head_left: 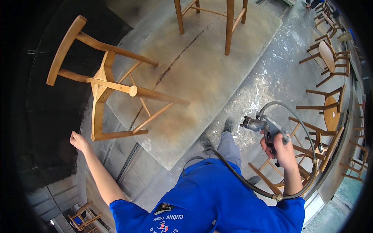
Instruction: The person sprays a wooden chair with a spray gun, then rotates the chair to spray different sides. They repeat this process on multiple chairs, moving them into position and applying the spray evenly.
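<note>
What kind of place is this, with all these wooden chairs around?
Most likely a furniture workshop's spray-finishing area. The right hand grips a spray gun fed by a hose, a bare wooden chair frame lies tipped on a stained platform, and more unfinished chairs wait alongside.

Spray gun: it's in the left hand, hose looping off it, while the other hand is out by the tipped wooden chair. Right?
Not quite. The head view shows the spray gun gripped in the right hand, with the hose looping off it. The left hand is the empty one, out by the tipped wooden chair.
</note>
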The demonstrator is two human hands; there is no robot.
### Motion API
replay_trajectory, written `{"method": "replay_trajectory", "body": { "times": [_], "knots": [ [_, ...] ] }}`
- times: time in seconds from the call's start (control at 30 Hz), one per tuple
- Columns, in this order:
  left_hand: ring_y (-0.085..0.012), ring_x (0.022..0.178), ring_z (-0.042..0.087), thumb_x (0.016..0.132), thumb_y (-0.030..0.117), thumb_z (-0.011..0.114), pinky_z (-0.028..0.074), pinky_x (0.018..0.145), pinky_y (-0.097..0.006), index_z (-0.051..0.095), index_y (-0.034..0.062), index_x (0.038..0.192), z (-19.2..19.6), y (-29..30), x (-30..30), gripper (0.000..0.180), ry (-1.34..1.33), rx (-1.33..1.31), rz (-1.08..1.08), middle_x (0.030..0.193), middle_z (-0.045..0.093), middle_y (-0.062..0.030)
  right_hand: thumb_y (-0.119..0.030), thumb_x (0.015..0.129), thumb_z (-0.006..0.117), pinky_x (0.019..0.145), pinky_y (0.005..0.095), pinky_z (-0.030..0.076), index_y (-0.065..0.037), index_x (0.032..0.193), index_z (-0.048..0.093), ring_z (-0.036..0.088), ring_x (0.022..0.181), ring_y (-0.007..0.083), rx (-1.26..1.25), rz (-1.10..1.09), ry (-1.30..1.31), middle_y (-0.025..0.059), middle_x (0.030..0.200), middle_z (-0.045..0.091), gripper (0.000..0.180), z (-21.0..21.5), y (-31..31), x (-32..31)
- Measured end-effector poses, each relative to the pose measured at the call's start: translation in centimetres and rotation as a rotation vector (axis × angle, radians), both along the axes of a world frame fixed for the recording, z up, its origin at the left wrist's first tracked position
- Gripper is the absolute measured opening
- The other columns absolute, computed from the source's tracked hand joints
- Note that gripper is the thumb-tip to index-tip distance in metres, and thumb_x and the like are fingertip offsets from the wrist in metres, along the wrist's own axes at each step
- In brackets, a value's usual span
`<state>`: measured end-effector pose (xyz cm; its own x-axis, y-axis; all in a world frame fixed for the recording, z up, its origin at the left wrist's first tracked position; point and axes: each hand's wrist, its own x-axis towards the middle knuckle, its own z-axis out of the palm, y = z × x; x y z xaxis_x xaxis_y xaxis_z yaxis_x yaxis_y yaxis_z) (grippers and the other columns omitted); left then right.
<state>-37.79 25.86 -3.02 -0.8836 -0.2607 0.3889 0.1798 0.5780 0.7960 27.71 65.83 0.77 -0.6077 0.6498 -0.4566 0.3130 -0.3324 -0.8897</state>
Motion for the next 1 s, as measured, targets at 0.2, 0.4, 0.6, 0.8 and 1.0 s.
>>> {"method": "replay_trajectory", "body": {
  "times": [0.2,0.4,0.6,0.8,1.0],
  "knots": [
    [-0.0355,0.123,0.056,0.101,0.045,0.049,0.042,0.105,-0.041,0.051,-0.0091,0.134,-5.0,-2.9,-5.3,0.063,-0.271,-0.425,-0.082,0.131,0.059,-0.026,-0.045,0.104,0.047,0.046,0.0243,0.039,-0.003,0.095,0.057,0.051,0.049,0.0077,0.041,-0.179,-0.441,0.0017,0.07,0.06,0.044,-3.2,-0.8,2.2],
    [-0.0394,0.133,0.049,0.102,0.059,0.034,0.039,0.109,-0.043,0.048,-0.006,0.14,-5.8,-0.8,-7.0,0.077,-0.453,-0.805,-0.155,0.14,0.053,-0.0288,-0.089,0.08,0.037,0.036,0.0216,0.033,-0.001,0.116,0.056,0.041,0.037,0.0101,-0.028,-0.22,0.397,0.009,0.061,0.054,0.097,2.8,-6.0,2.9],
    [-0.0351,0.141,0.042,0.101,0.067,0.026,0.035,0.113,-0.043,0.037,-0.0012,0.151,-7.6,0.6,-7.7,0.085,-0.812,-0.152,-0.379,0.149,0.045,-0.0244,-0.062,0.098,0.05,0.046,0.0215,0.037,0.002,0.112,0.059,0.048,0.052,0.0055,0.19,-0.06,-0.118,0.0024,0.074,0.06,0.066,4.0,-6.6,1.0],
    [-0.0231,0.091,0.066,0.1,0.069,0.031,0.054,0.082,-0.038,0.057,0.0024,0.124,-3.8,1.4,1.6,0.075,-1.1,0.001,-0.663,0.099,0.066,-0.0114,-0.069,0.095,0.045,0.044,0.0204,0.037,0.001,0.118,0.06,0.05,0.049,0.006,0.229,-0.261,-0.082,0.0034,0.074,0.061,0.075,2.9,-8.7,1.6],
    [-0.0207,0.073,0.067,0.102,0.059,0.041,0.057,0.067,-0.035,0.057,0.004,0.116,-3.7,2.1,13.7,0.059,-1.049,0.295,-0.746,0.082,0.065,-0.0099,-0.074,0.089,0.05,0.044,0.0202,0.036,0.002,0.121,0.059,0.049,0.049,0.0061,0.326,-0.291,0.021,0.0043,0.075,0.061,0.083,4.4,-10.4,1.0]
  ]
}}
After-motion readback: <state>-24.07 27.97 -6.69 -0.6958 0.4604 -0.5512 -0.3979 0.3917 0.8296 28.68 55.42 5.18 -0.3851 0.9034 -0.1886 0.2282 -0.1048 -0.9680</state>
